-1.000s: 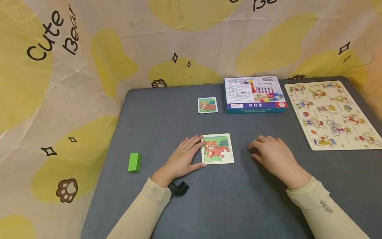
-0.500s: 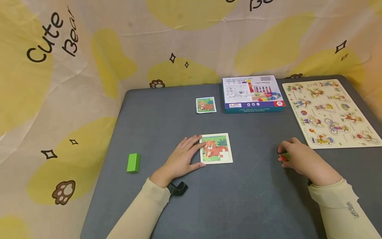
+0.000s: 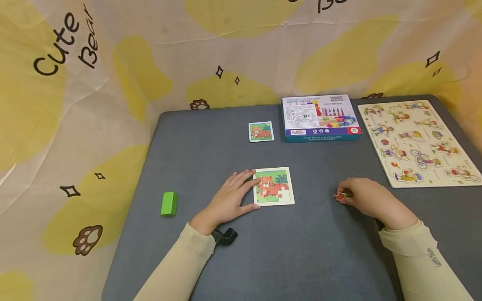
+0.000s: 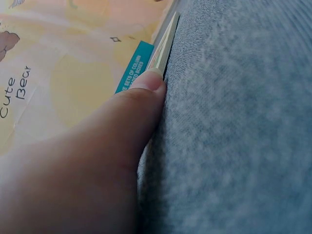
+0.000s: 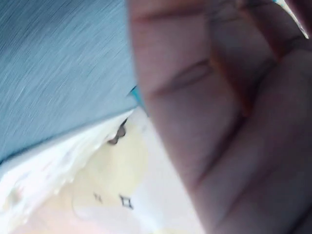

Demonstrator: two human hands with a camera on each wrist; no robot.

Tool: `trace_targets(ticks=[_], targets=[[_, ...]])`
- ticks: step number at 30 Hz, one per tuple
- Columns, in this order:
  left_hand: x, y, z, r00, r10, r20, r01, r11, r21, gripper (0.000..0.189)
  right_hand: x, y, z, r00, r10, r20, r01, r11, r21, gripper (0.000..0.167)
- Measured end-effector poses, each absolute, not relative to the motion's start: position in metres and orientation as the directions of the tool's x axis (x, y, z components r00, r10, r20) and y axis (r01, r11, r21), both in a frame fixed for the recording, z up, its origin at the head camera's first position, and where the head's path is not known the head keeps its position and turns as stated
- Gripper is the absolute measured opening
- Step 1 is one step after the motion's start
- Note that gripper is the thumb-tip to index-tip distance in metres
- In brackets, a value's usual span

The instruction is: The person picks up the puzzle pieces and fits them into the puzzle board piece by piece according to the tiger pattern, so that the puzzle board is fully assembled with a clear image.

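Note:
In the head view a square tiger jigsaw puzzle [image 3: 273,186] in a cream frame lies mid-table, with a pale gap at its lower right. My left hand [image 3: 227,202] rests at its left side, fingers extended, index on the frame and thumb at the lower left corner. The left wrist view shows the thumb [image 4: 141,105] against the frame's thin edge. To the right, my right hand [image 3: 367,200] pinches a small red and green puzzle piece [image 3: 341,195] between thumb and fingers, low over the table. The right wrist view has mostly the palm [image 5: 209,97]; the piece is hidden there.
A small tiger picture card [image 3: 261,131] lies behind the puzzle. A flat boxed toy [image 3: 320,119] stands at the back, and a large wooden figure board [image 3: 418,144] lies at the right. Far left is a green block [image 3: 169,204]. A printed cloth [image 3: 150,62] hangs behind the grey table [image 3: 286,251].
My right hand went right, came to show a puzzle piece in its fingers, and has since moved back a little left with it. The left hand stays at the puzzle.

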State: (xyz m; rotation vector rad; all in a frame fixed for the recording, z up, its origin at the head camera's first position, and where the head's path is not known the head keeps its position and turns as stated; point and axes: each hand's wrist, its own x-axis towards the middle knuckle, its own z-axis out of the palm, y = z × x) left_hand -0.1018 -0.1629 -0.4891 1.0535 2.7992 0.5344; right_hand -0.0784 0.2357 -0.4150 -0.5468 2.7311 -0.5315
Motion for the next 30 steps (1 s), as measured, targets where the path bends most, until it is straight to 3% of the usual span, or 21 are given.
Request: trace_targets(ticks=[4, 11, 19, 30], targets=[[-0.102, -0.162, -0.488, -0.753, 0.657, 0.022, 0.619, 0.697, 0.362, 0.081, -0.083, 0.221, -0.411, -0.898, -0.406, -0.170, -0.298, 0.845, -0.443, 0.008], [-0.102, -0.162, -0.489, -0.755, 0.656, 0.019, 0.615, 0.698, 0.367, 0.081, -0.087, 0.193, -0.410, -0.918, -0.369, -0.145, -0.236, 0.804, -0.546, 0.008], [-0.102, -0.161, -0.488, -0.755, 0.656, 0.018, 0.615, 0.698, 0.366, 0.080, -0.089, 0.165, -0.414, -0.911, -0.405, -0.073, -0.292, 0.761, -0.580, 0.005], [-0.102, -0.161, -0.486, -0.754, 0.657, 0.013, 0.615, 0.698, 0.368, 0.080, -0.093, 0.137, -0.420, -0.920, -0.384, -0.077, -0.246, 0.718, -0.651, 0.022]])
